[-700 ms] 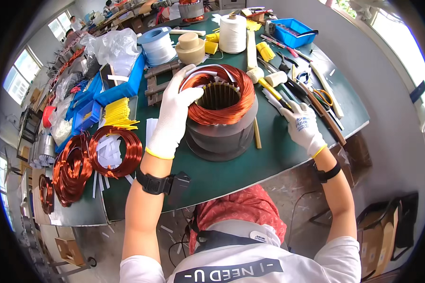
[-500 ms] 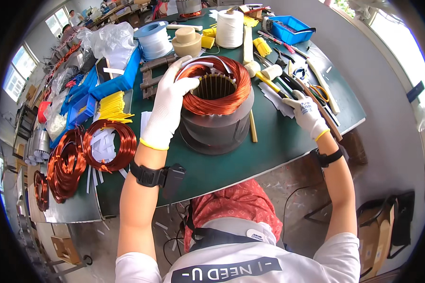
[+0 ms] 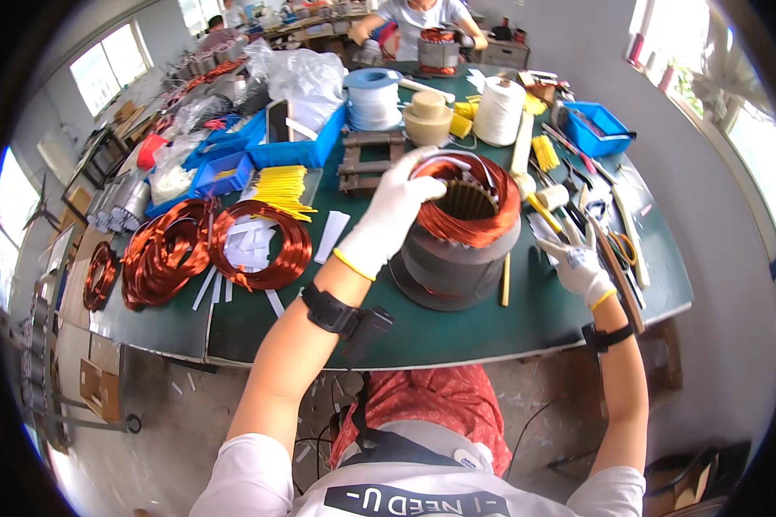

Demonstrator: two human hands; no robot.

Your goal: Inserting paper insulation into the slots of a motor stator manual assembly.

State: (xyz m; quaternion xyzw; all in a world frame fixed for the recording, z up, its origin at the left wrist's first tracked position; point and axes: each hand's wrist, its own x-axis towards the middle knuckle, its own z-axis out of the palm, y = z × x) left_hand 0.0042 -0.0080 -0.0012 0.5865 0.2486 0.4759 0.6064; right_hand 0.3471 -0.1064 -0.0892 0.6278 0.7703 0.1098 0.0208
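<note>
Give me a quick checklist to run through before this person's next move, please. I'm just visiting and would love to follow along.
1. Left hand on the copper winding: ok, it touches the left side of the ring.
2. Dark cylinder beneath it standing upright on the green table: ok.
3. Right hand free: ok, fingers spread and nothing visibly gripped.
4. Right hand clear of the yellow handle: cannot tell; they are very close.
5. Uncluttered space around the right hand: not ok; a brown bar and other tools crowd it.
6. Winding firmly fixed: cannot tell from this view.
</note>
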